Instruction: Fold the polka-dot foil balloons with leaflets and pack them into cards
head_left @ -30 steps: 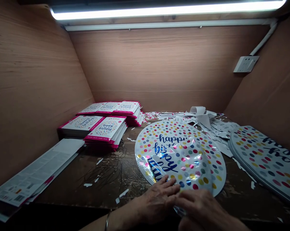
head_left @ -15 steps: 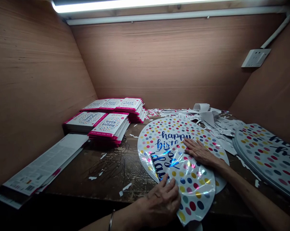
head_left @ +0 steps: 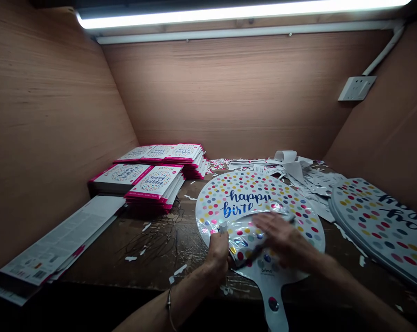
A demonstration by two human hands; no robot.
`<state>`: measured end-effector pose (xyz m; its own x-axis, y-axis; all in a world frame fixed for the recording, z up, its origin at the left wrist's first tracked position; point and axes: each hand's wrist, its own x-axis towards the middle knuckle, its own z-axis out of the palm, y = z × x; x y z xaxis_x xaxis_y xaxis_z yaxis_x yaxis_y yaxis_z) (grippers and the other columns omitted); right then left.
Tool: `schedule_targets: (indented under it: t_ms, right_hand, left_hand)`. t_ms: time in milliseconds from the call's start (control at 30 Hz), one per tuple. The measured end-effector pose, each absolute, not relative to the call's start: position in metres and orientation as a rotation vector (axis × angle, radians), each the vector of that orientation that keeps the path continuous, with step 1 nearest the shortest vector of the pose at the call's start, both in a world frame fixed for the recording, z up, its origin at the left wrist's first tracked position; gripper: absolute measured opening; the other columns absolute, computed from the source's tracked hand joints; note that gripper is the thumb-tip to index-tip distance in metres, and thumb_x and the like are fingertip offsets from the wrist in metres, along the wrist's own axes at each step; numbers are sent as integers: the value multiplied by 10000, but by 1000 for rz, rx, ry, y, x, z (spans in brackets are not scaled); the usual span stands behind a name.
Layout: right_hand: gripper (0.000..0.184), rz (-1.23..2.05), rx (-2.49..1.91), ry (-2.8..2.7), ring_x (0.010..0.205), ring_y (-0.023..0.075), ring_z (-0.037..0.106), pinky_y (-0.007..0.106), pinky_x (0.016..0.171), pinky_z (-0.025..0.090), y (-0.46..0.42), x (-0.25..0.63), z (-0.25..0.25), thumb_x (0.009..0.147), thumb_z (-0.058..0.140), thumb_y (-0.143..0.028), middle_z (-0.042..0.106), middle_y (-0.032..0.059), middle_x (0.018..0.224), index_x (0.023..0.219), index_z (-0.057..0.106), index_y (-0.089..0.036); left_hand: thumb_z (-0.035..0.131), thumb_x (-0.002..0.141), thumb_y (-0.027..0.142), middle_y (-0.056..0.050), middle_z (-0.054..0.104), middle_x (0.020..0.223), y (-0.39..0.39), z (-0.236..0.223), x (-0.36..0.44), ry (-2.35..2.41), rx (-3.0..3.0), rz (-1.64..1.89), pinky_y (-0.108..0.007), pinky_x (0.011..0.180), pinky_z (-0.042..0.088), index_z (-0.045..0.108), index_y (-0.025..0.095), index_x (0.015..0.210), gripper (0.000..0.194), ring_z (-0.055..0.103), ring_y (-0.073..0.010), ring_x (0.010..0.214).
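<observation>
A round foil balloon [head_left: 260, 203] printed with coloured dots and blue "happy birth" lettering lies flat on the wooden bench [head_left: 167, 276], its lower part folded up over its middle. Its narrow tail [head_left: 273, 304] sticks out toward me. My left hand [head_left: 218, 253] pinches the folded foil at the left edge, near a small white tab [head_left: 223, 227]. My right hand [head_left: 281, 235], slightly blurred, lies spread across the fold. Part of the folded foil is hidden under both hands.
Stacks of pink-edged packaged balloons [head_left: 155, 182] stand at the back left, with printed sheets [head_left: 59, 240] in front of them. A pile of dotted balloons [head_left: 381, 226] lies at the right. Paper scraps [head_left: 294, 173] litter the back. Wooden walls enclose the bench.
The balloon's lower part has been folded further up, exposing its tail. My left hand moved up to the left edge, and my right hand came down onto the fold.
</observation>
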<state>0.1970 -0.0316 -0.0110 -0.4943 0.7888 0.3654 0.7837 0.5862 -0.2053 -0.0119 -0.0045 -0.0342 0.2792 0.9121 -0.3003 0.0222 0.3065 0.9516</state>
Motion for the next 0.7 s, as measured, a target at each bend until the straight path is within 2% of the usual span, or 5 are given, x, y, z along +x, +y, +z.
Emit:
schedule_targets:
  t_ms: [233, 333, 433, 533, 700]
  right_hand:
    - [459, 360, -1179, -2559, 1279, 228, 332, 512, 1074, 203, -61, 149, -28, 889, 310, -102, 430, 102, 1352, 1334, 405, -160]
    - [406, 658, -1000, -2438, 1272, 222, 344, 502, 1083, 162, -70, 153, -20, 904, 363, -174, 452, 82, 1340, 1296, 460, -215]
    - [282, 1118, -1020, -1951, 1131, 259, 499, 464, 1025, 321, -73, 156, -19, 842, 507, -267, 597, 63, 1161, 1096, 622, -226]
    - [223, 1367, -1169, -1212, 844, 253, 630, 430, 812, 513, -58, 165, -28, 798, 551, -363, 656, 55, 830, 883, 651, -184]
    - [142, 1247, -1270, -861, 895, 217, 623, 388, 806, 530, -21, 184, -45, 810, 496, -320, 628, 62, 815, 855, 548, -197]
  left_hand:
    - [473, 831, 512, -123, 611, 1064, -11, 24, -34, 1175, 1464, 1031, -316, 765, 496, 523, 144, 1064, 439, 577, -238, 994]
    - [452, 846, 519, -92, 623, 1087, 6, 49, -31, 724, 1818, 747, -309, 881, 437, 600, 152, 1051, 445, 561, -220, 1031]
    - [426, 821, 604, -79, 682, 888, 33, 44, -17, 453, 1719, 228, -314, 865, 434, 666, 133, 862, 530, 612, -213, 910]
    - [415, 768, 696, -87, 670, 801, 61, 22, -8, 567, 1398, 184, -323, 786, 466, 638, 113, 865, 632, 628, -205, 824]
    - [625, 733, 530, -65, 637, 815, 86, -3, 12, 958, 1448, 294, -277, 685, 483, 605, 102, 899, 459, 614, -165, 735]
